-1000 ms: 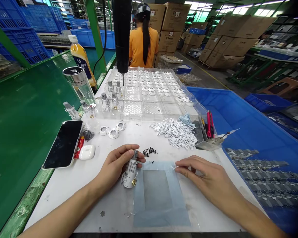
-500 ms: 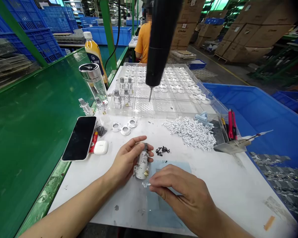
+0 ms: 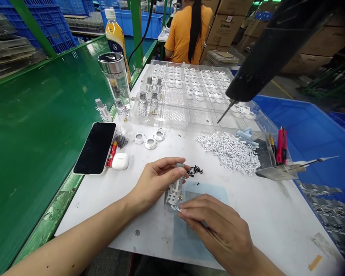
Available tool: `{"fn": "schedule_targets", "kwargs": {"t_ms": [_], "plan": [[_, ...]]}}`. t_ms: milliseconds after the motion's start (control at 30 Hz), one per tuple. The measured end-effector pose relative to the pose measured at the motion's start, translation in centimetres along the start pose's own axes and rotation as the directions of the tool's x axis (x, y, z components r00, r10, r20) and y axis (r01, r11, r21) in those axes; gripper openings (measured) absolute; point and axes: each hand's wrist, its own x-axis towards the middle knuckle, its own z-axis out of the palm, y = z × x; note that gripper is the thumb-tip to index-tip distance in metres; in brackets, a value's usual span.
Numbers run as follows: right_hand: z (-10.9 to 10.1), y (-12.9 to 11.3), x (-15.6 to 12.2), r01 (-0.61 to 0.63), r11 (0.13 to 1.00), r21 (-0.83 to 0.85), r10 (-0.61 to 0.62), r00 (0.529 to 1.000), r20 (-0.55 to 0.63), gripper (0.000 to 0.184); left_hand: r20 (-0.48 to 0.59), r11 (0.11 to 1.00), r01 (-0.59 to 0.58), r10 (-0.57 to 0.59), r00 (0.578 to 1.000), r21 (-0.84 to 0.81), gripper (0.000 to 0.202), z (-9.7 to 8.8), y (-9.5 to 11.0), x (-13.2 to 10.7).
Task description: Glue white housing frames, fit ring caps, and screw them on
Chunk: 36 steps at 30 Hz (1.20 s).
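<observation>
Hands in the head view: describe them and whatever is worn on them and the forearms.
The left hand and the right hand are bare, with no gloves or rings showing. The left forearm is bare too, with no sleeve or watch in view, and has a few small dark marks. No cables or tags are attached.

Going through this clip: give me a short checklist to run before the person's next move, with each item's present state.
1. Left hand grips the white-and-metal assembly: ok.
2. Right hand holds a small white part at the assembly's lower end: ok.
3. That part seated in the assembly: cannot tell, too small to see.
4. Black screws lie close beside the assembly: ok.
5. Electric screwdriver hangs clear of both hands: ok.
</observation>
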Motion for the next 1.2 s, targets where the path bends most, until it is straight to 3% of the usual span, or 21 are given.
{"fn": "schedule_targets", "kwargs": {"t_ms": [300, 433, 500, 633, 733, 833, 933, 1000, 1033, 1067, 1133, 1167, 1200], "plan": [[0.4, 0.2, 0.1, -0.018, 1.0, -0.019, 0.018, 1.0, -0.005, 0.031, 0.008, 1.0, -0.007, 0.007, 1.0, -0.001, 0.028, -0.3, -0.3, 0.0], [0.6, 0.0, 0.9, -0.173, 0.981, -0.093, 0.169, 0.984, -0.049, 0.014, 0.014, 1.0, -0.004, 0.004, 1.0, -0.012, 0.028, -0.4, -0.3, 0.1], [0.8, 0.1, 1.1, -0.307, 0.945, -0.115, 0.297, 0.95, -0.097, 0.013, 0.018, 1.0, -0.004, 0.004, 1.0, -0.019, 0.027, -0.5, -0.1, 0.1], [1.0, 0.4, 1.3, -0.523, 0.849, -0.068, 0.515, 0.85, -0.107, 0.033, 0.011, 0.999, -0.012, 0.013, 1.0, -0.041, 0.023, -0.5, 0.1, 0.0], [1.0, 0.1, 1.3, -0.623, 0.776, 0.098, 0.627, 0.779, -0.004, 0.053, 0.015, 0.996, -0.027, 0.028, 0.999, -0.084, 0.018, -0.3, -0.1, -0.4], [0.7, -0.6, 1.4, -0.661, 0.691, 0.291, 0.66, 0.742, 0.117, 0.063, 0.04, 0.995, -0.028, 0.032, 0.999, -0.093, 0.017, 0.1, -0.2, -0.9], [-0.3, -1.0, 1.6, -0.68, 0.554, 0.48, 0.686, 0.7, 0.199, 0.062, 0.057, 0.985, -0.125, 0.119, 0.991, 0.12, 0.025, 0.1, 0.5, -1.5], [-1.3, -1.1, 1.7, -0.688, 0.419, 0.593, 0.709, 0.655, 0.26, 0.059, 0.18, 0.86, -0.341, 0.293, 0.939, 0.38, 0.043, 0.0, 1.4, -1.8], [-1.9, -1.0, 1.7, -0.688, 0.354, 0.633, 0.72, 0.633, 0.285, 0.059, 0.327, 0.716, -0.499, 0.38, 0.865, 0.488, 0.057, -0.1, 1.8, -1.9], [-2.4, -0.9, 1.6, -0.685, 0.304, 0.662, 0.726, 0.617, 0.305, 0.059, 0.513, 0.532, -0.655, 0.411, 0.753, 0.536, 0.072, -0.1, 2.2, -1.9], [-3.3, -0.8, 1.5, -0.68, 0.25, 0.689, 0.718, 0.608, 0.339, 0.057, 0.772, 0.211, -0.825, 0.291, 0.565, 0.525, 0.082, -0.1, 2.5, -1.9], [-3.5, -0.7, 1.3, -0.676, 0.243, 0.696, 0.699, 0.619, 0.358, 0.056, 0.835, 0.099, -0.862, 0.213, 0.507, 0.497, 0.077, 0.1, 2.5, -1.9], [-3.7, -0.6, 1.2, -0.671, 0.239, 0.702, 0.674, 0.635, 0.378, 0.056, 0.865, 0.027, -0.877, 0.154, 0.478, 0.479, 0.07, 0.2, 2.3, -1.8]]}}
